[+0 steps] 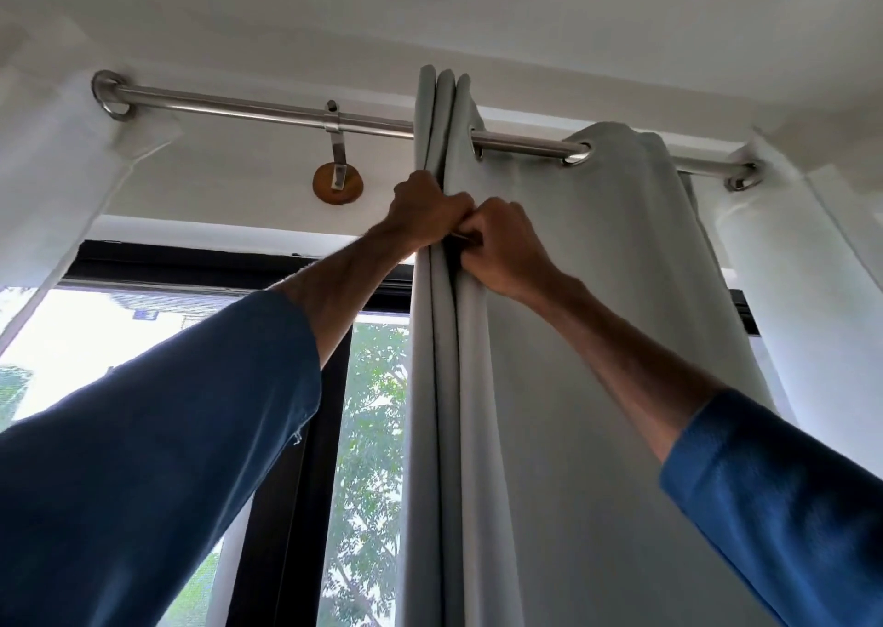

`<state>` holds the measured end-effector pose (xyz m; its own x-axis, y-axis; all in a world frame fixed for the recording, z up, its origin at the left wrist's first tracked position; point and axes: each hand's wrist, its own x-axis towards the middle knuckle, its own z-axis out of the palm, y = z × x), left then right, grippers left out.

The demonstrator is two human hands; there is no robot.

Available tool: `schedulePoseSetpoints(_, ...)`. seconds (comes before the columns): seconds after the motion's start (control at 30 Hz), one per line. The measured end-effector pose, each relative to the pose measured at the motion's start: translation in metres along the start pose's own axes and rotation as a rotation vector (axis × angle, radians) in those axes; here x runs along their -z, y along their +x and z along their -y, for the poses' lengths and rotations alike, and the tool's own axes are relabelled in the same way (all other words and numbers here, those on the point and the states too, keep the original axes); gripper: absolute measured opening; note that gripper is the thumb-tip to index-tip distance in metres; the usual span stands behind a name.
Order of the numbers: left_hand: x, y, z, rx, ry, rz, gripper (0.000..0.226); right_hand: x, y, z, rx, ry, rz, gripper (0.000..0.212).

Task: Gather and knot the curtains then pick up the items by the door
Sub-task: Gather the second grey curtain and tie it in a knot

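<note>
Sleeves: I'm wearing blue sleeves (143, 459), and both my arms are reaching up and forward.
Left hand: my left hand (427, 211) is clenching round the bunched folds at the curtain's left edge, with the fingers curling into the cloth.
Right hand: my right hand (506, 249) is gripping the next fold just beside it, its knuckles touching the left hand.
Curtain: the grey curtain (573, 340) is hanging from the rod. Its left part is bunching into tight upright pleats and its right part is hanging looser.
Rod: a metal rod (267, 109) is running across, passing through the curtain's eyelets (576, 154).
Bracket: a bracket (337, 146) on a wooden disc (338, 187) is holding the rod, left of my hands.
Sheers: white sheer panels (48, 187) are hanging at both ends of the rod.
Window: a dark-framed window (191, 263) is showing green trees (372, 411) behind everything.
</note>
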<state>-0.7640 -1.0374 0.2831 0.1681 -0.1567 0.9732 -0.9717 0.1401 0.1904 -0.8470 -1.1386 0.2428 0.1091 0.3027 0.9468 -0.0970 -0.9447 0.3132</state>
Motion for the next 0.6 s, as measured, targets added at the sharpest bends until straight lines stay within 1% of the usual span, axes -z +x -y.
schedulePoseSetpoints(0.03,-0.005,0.002,0.001,-0.002,0.063,-0.045,0.031,0.003,-0.005,0.000,-0.008,0.057,0.020,0.025)
schedulePoseSetpoints(0.07,-0.008,0.002,0.001,0.002,0.113,-0.076,0.033,0.009,-0.010,0.001,-0.038,0.124,0.064,0.026)
schedulePoseSetpoints(0.13,-0.012,0.000,0.001,0.019,0.184,-0.102,0.047,0.022,-0.021,0.000,-0.167,0.253,0.198,0.030)
schedulePoseSetpoints(0.17,-0.013,0.000,0.003,0.018,0.212,-0.113,0.052,0.028,-0.025,-0.007,-0.248,0.276,0.238,0.037)
schedulePoseSetpoints(0.2,-0.013,0.001,0.005,0.013,0.238,-0.112,0.056,0.033,-0.030,-0.015,-0.297,0.222,0.213,0.045)
schedulePoseSetpoints(0.23,-0.013,0.002,0.005,0.001,0.264,-0.111,0.058,0.037,-0.035,-0.030,-0.322,0.098,0.115,0.049)
schedulePoseSetpoints(0.27,-0.013,0.003,0.007,-0.009,0.281,-0.106,0.059,0.041,-0.039,-0.046,-0.343,-0.062,-0.030,0.050)
schedulePoseSetpoints(0.3,-0.012,0.004,0.007,-0.017,0.289,-0.094,0.060,0.045,-0.044,-0.064,-0.379,-0.213,-0.186,0.047)
schedulePoseSetpoints(0.33,-0.012,0.006,0.008,-0.021,0.290,-0.078,0.060,0.049,-0.049,-0.078,-0.430,-0.308,-0.318,0.040)
schedulePoseSetpoints(0.37,-0.011,0.007,0.010,-0.023,0.288,-0.064,0.060,0.053,-0.054,-0.090,-0.491,-0.347,-0.397,0.037)
schedulePoseSetpoints(0.4,-0.010,0.009,0.011,-0.025,0.286,-0.056,0.060,0.057,-0.058,-0.098,-0.573,-0.361,-0.417,0.049)
schedulePoseSetpoints(0.47,-0.009,0.012,0.013,-0.030,0.293,-0.035,0.061,0.066,-0.062,-0.110,-0.774,-0.342,-0.388,0.092)
schedulePoseSetpoints(0.5,-0.009,0.012,0.014,-0.034,0.294,-0.028,0.061,0.070,-0.064,-0.113,-0.855,-0.305,-0.371,0.110)
schedulePoseSetpoints(0.53,-0.009,0.013,0.015,-0.037,0.293,-0.025,0.061,0.073,-0.066,-0.114,-0.909,-0.257,-0.340,0.120)
schedulePoseSetpoints(0.57,-0.009,0.013,0.016,-0.041,0.296,-0.024,0.060,0.073,-0.066,-0.116,-0.930,-0.215,-0.303,0.124)
schedulePoseSetpoints(0.6,-0.009,0.013,0.017,-0.046,0.300,-0.023,0.060,0.072,-0.067,-0.114,-0.927,-0.204,-0.266,0.120)
